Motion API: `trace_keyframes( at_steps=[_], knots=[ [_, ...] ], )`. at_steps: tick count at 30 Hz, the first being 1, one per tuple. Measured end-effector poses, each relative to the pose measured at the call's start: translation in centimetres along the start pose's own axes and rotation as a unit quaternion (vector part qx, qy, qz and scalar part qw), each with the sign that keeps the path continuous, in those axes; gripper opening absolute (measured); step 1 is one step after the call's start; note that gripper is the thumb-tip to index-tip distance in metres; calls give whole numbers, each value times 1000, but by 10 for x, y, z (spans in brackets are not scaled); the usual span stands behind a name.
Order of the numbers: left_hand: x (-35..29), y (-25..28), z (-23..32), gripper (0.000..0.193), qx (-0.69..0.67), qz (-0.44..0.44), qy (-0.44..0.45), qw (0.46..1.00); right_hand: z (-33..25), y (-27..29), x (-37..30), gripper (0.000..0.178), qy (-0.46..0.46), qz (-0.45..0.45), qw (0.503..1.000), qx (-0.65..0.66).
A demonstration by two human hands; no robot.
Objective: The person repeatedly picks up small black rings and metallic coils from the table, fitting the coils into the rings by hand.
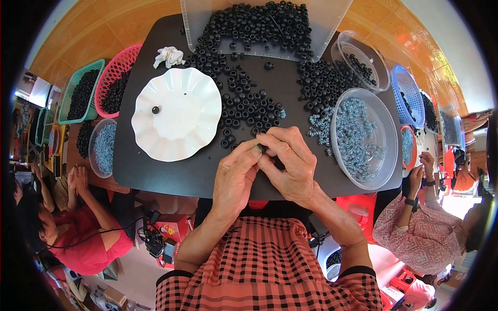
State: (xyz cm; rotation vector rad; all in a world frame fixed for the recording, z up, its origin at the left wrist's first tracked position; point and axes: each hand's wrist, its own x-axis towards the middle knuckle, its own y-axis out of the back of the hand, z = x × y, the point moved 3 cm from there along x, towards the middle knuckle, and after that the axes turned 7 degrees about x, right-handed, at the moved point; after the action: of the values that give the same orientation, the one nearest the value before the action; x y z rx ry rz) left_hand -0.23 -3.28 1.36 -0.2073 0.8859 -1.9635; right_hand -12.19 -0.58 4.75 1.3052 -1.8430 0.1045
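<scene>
Both hands meet at the near edge of the black table (155,166), just below pic centre. Left hand (236,179) pinches w/ thumb and forefinger, tips pressed against the right hand's tips. Right hand (290,163) is curled, fingers bent over, thumb in, gripping a small black piece (263,149) between the tips of both hands. Piece is mostly hidden by fingers; can't tell its exact shape, though it looks like one of the loose beads.

Loose black beads (249,106) lie scattered at 12 o'clock from the hands, spreading up the table to a clear plastic tray (332,20) at the far edge, also heaped w/ black beads. At 10 o'clock from the hands sits a white scalloped plate (181,129), w/ one black bead (155,110) on its left part. A crumpled white cloth (168,56) lies beyond the plate, near 11 o'clock.

At 3 o'clock, just beside the right hand, a clear round bowl (386,155) holds blue-white striped beads (355,135); some spill onto the table toward the black ones. At 1–2 o'clock a second clear tub (381,67) holds more black beads. Blue basket (407,93) sits past it, off the table edge.

Left of the table, 9–10 o'clock: pink basket (116,70) and green basket (78,85), both w/ black beads, plus a small clear bowl (93,150) of pale blue beads.

Other ppl: one in a red top (83,243) at 8 o'clock, one in a patterned shirt (415,228) at 4 o'clock. Wearer's checked shirt (264,269) fills 6 o'clock.
</scene>
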Motion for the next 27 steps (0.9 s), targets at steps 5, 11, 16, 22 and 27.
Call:
trace_keyframes(
  at_steps=[5, 11, 16, 22, 27],
  knots=[
    [1, -1, -1, 28, 10, 8, -12, 1000, -2, 0, -1, 39, 5, -5, 1000, -12],
    [2, 3, -5, 28, 5, 11, -15, 1000, -1, -4, -2, 36, 65, 7, 996, -54],
    [3, 2, -4, 26, 3, -8, -23, 1000, 3, -1, -5, 39, 6, -25, 1000, -18],
    [3, 6, -4, 24, 4, -23, -7, 1000, 2, -1, -5, 41, -12, -26, 999, -35],
    [4, 5, -1, 26, -1, 2, -15, 1000, -1, 6, -5, 35, 28, -29, 998, -54]
  ],
)
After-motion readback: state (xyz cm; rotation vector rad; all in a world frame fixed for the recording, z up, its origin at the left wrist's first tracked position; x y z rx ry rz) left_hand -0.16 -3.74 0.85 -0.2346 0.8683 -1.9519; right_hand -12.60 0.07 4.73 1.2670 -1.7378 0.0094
